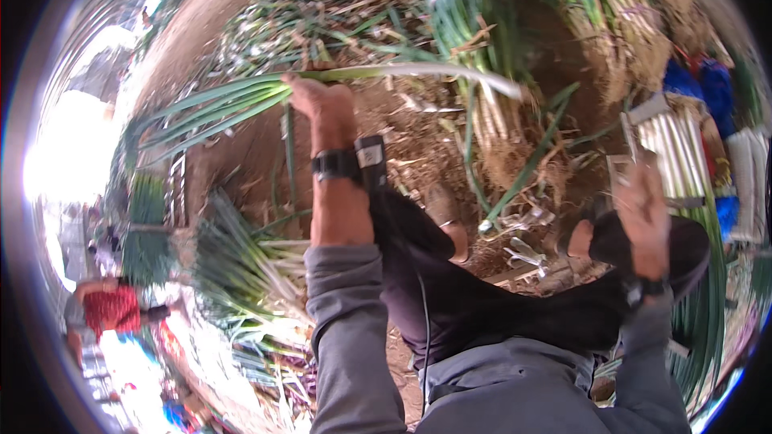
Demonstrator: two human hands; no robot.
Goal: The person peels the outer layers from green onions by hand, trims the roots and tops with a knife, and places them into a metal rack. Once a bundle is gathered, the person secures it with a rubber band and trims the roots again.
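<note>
My left hand is closed around a leek, held crosswise. Its green leaves fan out to the left, and its bare white stalk points right, in front of a standing bundle of rooted leeks. Off to the right, my right hand is smeared by motion above my bent knee. A thin greyish strip shows just beyond its fingers; whether the hand grips it, I cannot tell. Beside that hand lies a row of cleaned white leek stalks, their green tops running down toward me.
Leafy trimmings are heaped at the far left, and more leeks lie by my left arm. Another rooted bundle stands far right, near blue plastic. One loose leaf lies between my feet. A person in red is at left.
</note>
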